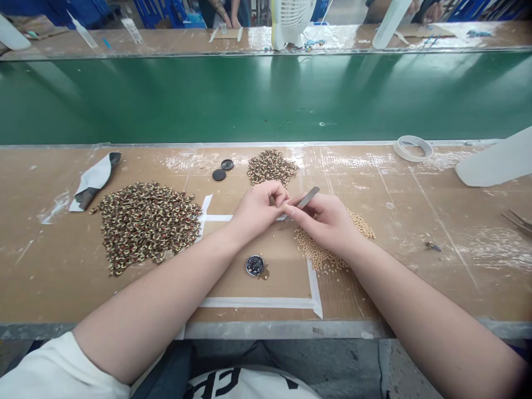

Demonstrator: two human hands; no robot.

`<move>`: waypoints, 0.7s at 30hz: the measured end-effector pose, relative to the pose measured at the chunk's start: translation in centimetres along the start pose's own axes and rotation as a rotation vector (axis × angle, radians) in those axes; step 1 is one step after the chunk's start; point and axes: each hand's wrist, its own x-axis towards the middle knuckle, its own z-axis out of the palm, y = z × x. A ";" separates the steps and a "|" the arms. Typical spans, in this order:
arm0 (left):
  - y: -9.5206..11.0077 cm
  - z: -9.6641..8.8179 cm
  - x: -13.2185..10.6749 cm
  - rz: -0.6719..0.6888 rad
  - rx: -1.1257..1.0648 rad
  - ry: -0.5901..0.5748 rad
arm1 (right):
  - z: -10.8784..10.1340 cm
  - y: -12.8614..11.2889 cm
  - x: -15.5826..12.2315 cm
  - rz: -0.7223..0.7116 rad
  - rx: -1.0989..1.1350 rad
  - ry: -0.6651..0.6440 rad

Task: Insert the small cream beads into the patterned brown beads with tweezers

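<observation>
My right hand (330,224) is closed on metal tweezers (310,196), whose flat end points up and away to the right. My left hand (261,206) meets it fingertip to fingertip, its thumb and index finger pinched together; whatever they hold is too small to make out. Partly under the right hand spreads a pile of small pale yellow beads (320,255). Beyond the left hand lies a small heap of dark-and-cream curved pieces (272,166). Nearer to me sits a small round lid (255,265) with glossy black stuff in it, beside a brown stain.
A large pile of dark-and-cream pieces (149,227) covers the left. Two black caps (219,174), a tape roll (413,148), a white bottle (494,158) and other tweezers (518,220) lie about. White tape (257,302) marks the cardboard. A green belt (266,100) runs beyond; co-workers' hands show behind.
</observation>
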 end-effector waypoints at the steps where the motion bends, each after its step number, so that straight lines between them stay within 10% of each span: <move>1: 0.1 0.0 0.0 -0.008 -0.010 0.000 | 0.0 0.0 0.0 0.000 0.000 0.000; 21: 0.3 0.1 -0.2 -0.060 0.101 -0.060 | -0.1 -0.3 0.1 0.050 0.038 -0.092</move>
